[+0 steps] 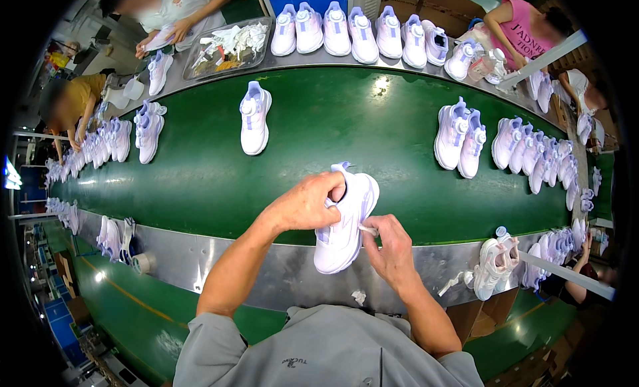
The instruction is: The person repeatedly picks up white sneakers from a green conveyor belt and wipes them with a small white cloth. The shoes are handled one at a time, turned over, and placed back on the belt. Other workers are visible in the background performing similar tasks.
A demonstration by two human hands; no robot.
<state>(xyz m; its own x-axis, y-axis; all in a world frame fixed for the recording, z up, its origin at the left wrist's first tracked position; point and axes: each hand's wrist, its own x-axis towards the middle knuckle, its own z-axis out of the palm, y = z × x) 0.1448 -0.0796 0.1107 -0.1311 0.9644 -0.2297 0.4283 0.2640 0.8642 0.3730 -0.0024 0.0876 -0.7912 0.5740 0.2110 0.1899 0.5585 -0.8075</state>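
A pale white and lavender sneaker (343, 237) is tilted in front of me, above the steel edge and the green belt, its toe toward me. My left hand (306, 204) is closed on it at the collar, with fingers hooked into the shoe opening. My right hand (391, 248) pinches a small white wad of cloth or tissue (367, 230) against the right side of the sneaker, near the sole. How far the left fingers reach inside the shoe is hidden.
A single sneaker (254, 117) stands on the green belt (346, 121), with a pair (451, 135) farther right. Several sneakers (336, 29) line the far steel ledge beside a tray of white scraps (193, 62). Another pair (491, 272) sits near right. Other people work around the belt.
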